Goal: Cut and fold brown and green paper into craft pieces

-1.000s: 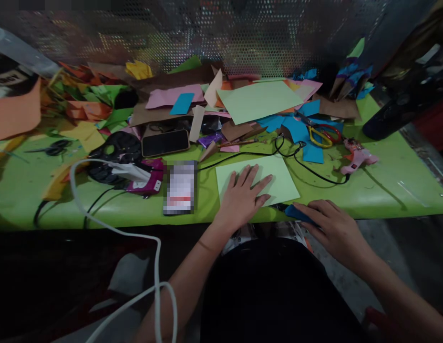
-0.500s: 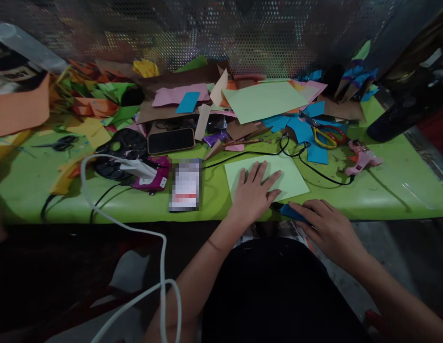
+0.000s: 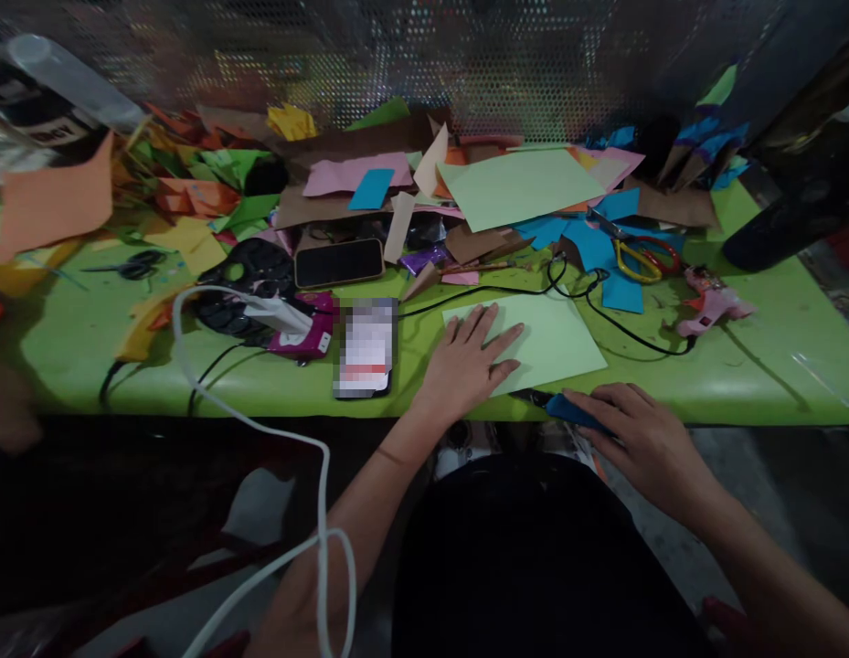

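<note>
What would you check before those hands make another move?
1. Left hand resting on the light green sheet: ok, fingers spread.
2. Right hand gripping the blue-handled tool: ok.
3. Tool's dark tip apart from the left thumb: ok, but close.
4. Tip's sharpness: cannot tell, too dark and small.
5. Uncluttered table: not ok; red-and-yellow-handled scissors and a lit-screen phone lie nearby.

Black cable (image 3: 485, 288) behind sheet (image 3: 554, 338), room front right
</note>
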A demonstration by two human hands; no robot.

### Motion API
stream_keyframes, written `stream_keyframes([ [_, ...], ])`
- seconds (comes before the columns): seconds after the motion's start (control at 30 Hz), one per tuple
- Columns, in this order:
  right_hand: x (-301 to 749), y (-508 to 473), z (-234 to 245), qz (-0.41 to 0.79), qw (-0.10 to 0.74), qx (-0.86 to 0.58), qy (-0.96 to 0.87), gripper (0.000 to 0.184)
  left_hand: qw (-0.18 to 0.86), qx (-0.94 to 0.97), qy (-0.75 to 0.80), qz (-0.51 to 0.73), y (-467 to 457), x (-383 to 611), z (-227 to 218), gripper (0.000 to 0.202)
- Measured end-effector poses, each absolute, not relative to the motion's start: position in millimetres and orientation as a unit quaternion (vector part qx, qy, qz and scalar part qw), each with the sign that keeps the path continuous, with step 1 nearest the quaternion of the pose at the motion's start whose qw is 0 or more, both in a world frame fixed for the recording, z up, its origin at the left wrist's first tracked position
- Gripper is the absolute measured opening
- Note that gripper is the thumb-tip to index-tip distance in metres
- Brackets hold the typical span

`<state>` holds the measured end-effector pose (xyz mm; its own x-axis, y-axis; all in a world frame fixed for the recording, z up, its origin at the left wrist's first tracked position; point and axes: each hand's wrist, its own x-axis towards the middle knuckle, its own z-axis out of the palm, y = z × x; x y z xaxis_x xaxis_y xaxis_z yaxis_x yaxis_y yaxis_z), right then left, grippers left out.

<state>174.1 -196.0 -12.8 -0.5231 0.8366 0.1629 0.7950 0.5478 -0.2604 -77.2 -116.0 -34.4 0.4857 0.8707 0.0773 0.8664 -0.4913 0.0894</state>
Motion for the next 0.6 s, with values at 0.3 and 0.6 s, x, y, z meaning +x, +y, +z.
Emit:
stream_keyframes([
  [0.3,166,-204,-15,0.096,0.123,-0.469,-0.869,0.037,0.018,0.861,0.506,0.052,-116,-77,-34,0.054],
  [0.6,215,-217,-10,0.021,0.146,-0.576,-0.804,0.035,0.013,0.866,0.495,0.075,-113,-79,-38,0.055],
])
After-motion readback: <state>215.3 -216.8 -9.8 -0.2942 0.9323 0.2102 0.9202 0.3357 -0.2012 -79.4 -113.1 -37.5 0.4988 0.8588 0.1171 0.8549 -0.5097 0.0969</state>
